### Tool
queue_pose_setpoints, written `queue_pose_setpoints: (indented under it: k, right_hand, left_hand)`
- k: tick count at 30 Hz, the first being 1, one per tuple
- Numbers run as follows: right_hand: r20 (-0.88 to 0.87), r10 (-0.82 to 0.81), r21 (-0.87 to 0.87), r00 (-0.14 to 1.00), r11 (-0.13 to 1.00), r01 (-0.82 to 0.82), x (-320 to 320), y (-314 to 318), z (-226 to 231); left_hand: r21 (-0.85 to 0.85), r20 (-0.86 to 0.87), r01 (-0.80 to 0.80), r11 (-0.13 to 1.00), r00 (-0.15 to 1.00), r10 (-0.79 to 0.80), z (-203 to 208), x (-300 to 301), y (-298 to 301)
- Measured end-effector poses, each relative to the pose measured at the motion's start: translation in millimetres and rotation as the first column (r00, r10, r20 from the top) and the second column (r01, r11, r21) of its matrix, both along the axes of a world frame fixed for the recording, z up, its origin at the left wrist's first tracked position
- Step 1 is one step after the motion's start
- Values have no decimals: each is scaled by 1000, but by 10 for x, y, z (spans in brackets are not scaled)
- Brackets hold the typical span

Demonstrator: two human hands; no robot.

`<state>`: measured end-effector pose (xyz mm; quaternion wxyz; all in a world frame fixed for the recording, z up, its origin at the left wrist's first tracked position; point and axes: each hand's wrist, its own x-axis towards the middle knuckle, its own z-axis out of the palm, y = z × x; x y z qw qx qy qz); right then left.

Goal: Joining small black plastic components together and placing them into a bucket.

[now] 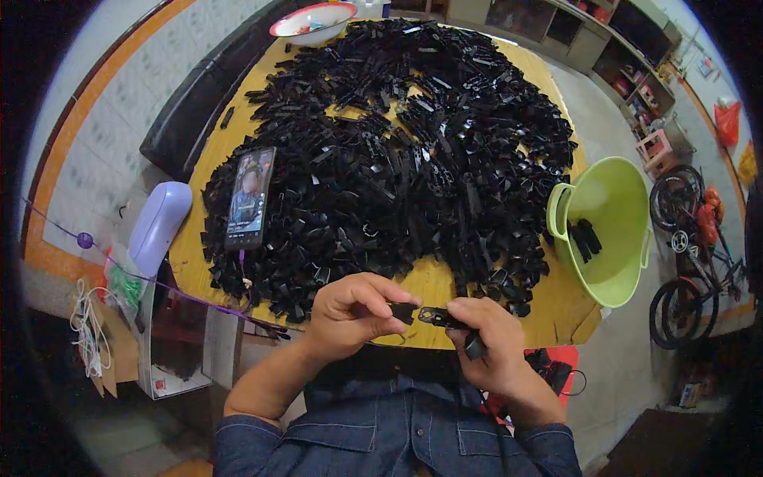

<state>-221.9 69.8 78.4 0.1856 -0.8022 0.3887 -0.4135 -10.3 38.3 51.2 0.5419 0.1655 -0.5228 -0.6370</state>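
Note:
Close to the table's near edge, my left hand (346,314) pinches a small black plastic piece (403,312) between thumb and fingertips. Facing it, my right hand (494,330) grips a longer black plastic part (435,316) with holes in its end. The two parts nearly meet, with a narrow gap between them. A dark rounded piece (475,347) also shows under the right fingers; whether it belongs to the same part I cannot tell. Beyond both hands spreads a large heap of loose black plastic parts (366,179), covering most of the yellow table (568,318).
A phone (253,199) with its screen lit lies on the heap's left side, a purple cable attached. At right, a green tub (612,262) holds a few black pieces. An enamel basin (314,32) sits at the far left. Bicycles (687,258) stand beyond the tub.

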Motion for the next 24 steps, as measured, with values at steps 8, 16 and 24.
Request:
queue_pose_setpoints:
  k: [8, 16, 24]
  right_hand:
    - [-48, 118, 46, 992, 992, -116, -23, -29, 2]
    - [-114, 134, -38, 984, 990, -139, 35, 14, -97]
    - [-222, 165, -84, 961, 979, -188, 252, 288, -185]
  left_hand:
    - [-210, 180, -84, 974, 976, 123, 35, 11, -31]
    - [8, 349, 101, 995, 932, -97, 99, 68, 63]
    - [373, -47, 365, 853, 926, -376, -8, -319, 231]
